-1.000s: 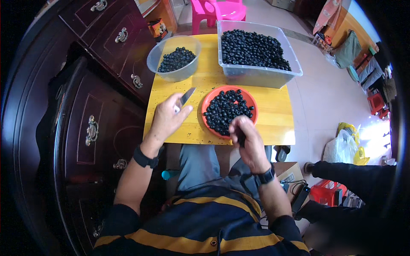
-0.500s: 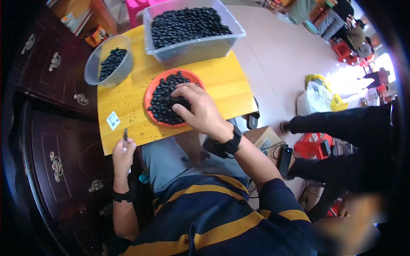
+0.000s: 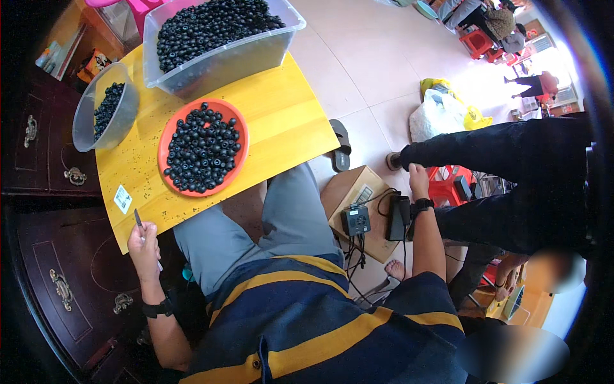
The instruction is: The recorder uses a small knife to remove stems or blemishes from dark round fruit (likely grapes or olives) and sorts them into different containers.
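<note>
My left hand (image 3: 144,244) is closed round the handle of a small knife (image 3: 137,218), its blade pointing up beside the table's front left corner. My right hand (image 3: 419,179) is out to the right, away from the table, fingers curled; whether anything is in them is hidden. On the yellow table (image 3: 281,121) an orange-red plate (image 3: 240,121) holds many small round black berry-like pieces (image 3: 203,150), some with a ring-shaped mark. Behind it stands a large clear plastic bin (image 3: 224,61) full of the same pieces. A smaller clear tub (image 3: 126,115) at left holds fewer.
Dark crumbs and a small white label (image 3: 122,199) lie on the table's left. A cardboard box (image 3: 348,191) carrying a black device and cables stands right of my knees, near a sandal (image 3: 342,146). Another person's dark-trousered legs (image 3: 486,150) and a red stool (image 3: 448,182) are farther right.
My right hand has left the plate's black pieces and swung right, past the table edge, with its fingers now curled. The left hand still holds the knife. The view has shifted right.
</note>
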The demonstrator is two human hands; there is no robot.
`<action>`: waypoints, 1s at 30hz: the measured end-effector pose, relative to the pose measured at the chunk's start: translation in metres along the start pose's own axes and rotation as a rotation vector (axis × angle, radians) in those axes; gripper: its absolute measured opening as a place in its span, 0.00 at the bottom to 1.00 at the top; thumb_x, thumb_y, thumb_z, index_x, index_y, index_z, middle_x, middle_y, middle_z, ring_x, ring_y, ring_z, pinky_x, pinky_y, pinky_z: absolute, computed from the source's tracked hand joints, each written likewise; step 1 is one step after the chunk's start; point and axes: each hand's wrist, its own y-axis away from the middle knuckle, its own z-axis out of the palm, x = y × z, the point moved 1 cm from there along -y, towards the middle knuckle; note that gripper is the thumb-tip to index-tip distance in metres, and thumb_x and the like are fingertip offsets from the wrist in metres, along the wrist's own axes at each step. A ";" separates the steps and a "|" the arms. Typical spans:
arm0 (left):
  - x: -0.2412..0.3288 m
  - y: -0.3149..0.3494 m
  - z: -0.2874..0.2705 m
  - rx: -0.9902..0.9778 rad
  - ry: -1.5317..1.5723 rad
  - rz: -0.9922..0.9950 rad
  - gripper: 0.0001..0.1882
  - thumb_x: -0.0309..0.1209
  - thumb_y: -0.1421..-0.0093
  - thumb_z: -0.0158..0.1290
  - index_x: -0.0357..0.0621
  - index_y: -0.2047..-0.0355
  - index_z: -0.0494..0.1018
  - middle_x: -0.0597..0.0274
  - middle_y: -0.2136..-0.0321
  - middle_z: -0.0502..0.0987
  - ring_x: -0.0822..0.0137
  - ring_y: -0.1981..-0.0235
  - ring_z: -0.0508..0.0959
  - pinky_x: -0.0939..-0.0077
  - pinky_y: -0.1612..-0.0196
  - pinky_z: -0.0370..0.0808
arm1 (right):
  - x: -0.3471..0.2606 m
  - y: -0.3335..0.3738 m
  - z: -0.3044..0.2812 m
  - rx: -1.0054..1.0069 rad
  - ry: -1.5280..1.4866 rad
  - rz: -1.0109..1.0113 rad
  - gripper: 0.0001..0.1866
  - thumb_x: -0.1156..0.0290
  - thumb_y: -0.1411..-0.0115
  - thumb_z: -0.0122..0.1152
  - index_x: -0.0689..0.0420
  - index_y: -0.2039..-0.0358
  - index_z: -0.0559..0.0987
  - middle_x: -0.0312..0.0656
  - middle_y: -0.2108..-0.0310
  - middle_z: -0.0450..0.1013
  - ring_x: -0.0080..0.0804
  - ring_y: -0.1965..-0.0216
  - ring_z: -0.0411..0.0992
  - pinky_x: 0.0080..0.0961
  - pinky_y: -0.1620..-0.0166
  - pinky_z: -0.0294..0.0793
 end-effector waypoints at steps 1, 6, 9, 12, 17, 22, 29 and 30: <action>0.000 0.000 0.001 0.001 0.001 0.017 0.05 0.30 0.36 0.52 0.43 0.68 0.69 0.77 0.86 0.61 0.85 0.90 0.57 0.89 0.88 0.54 | 0.035 -0.004 0.007 -0.056 0.067 0.049 0.26 0.52 0.38 0.45 0.65 0.61 0.78 0.60 0.60 0.76 0.56 0.53 0.72 0.42 0.49 0.69; -0.013 -0.010 0.005 -0.008 -0.048 0.015 0.06 0.30 0.39 0.56 0.44 0.67 0.70 0.77 0.84 0.63 0.86 0.90 0.58 0.89 0.88 0.53 | 0.168 0.008 0.021 -0.165 -0.017 0.306 0.29 0.51 0.37 0.40 0.67 0.60 0.77 0.62 0.58 0.74 0.53 0.51 0.71 0.42 0.48 0.65; -0.004 -0.001 -0.007 0.041 -0.097 0.025 0.06 0.30 0.39 0.56 0.44 0.67 0.70 0.77 0.84 0.64 0.85 0.90 0.58 0.89 0.88 0.53 | 0.134 0.034 0.042 -0.264 -0.236 0.524 0.31 0.51 0.35 0.33 0.68 0.59 0.76 0.66 0.53 0.71 0.57 0.48 0.69 0.42 0.45 0.63; -0.006 -0.003 -0.009 0.037 -0.116 0.028 0.07 0.31 0.39 0.57 0.45 0.68 0.70 0.77 0.84 0.64 0.86 0.91 0.57 0.89 0.89 0.53 | 0.132 0.045 0.036 -0.416 -0.010 0.331 0.26 0.55 0.34 0.33 0.64 0.60 0.75 0.66 0.56 0.71 0.56 0.50 0.70 0.44 0.47 0.65; -0.009 -0.003 -0.009 0.043 -0.108 0.046 0.07 0.30 0.39 0.56 0.46 0.69 0.69 0.77 0.84 0.63 0.86 0.91 0.57 0.89 0.89 0.52 | 0.174 0.042 0.057 -0.559 0.008 0.136 0.24 0.57 0.34 0.35 0.63 0.58 0.75 0.64 0.56 0.72 0.56 0.49 0.70 0.44 0.46 0.67; -0.031 -0.019 0.017 -0.009 0.001 0.033 0.07 0.30 0.39 0.56 0.46 0.70 0.69 0.77 0.84 0.64 0.86 0.91 0.56 0.89 0.89 0.52 | 0.260 0.035 0.035 -0.551 -0.140 0.208 0.24 0.57 0.35 0.40 0.66 0.58 0.77 0.64 0.56 0.73 0.53 0.49 0.71 0.41 0.48 0.68; -0.005 0.002 -0.014 0.090 -0.106 0.072 0.07 0.30 0.39 0.57 0.46 0.70 0.69 0.77 0.84 0.63 0.85 0.91 0.56 0.89 0.89 0.52 | 0.134 0.089 0.077 -0.587 -0.350 0.632 0.29 0.51 0.34 0.41 0.68 0.60 0.78 0.56 0.59 0.77 0.48 0.55 0.75 0.36 0.53 0.70; -0.005 0.000 -0.007 0.069 -0.092 0.076 0.07 0.30 0.39 0.57 0.45 0.70 0.69 0.77 0.84 0.64 0.85 0.91 0.56 0.89 0.89 0.52 | 0.148 0.093 0.075 -0.577 -0.436 0.667 0.29 0.51 0.33 0.42 0.68 0.60 0.78 0.52 0.62 0.77 0.43 0.59 0.75 0.34 0.56 0.71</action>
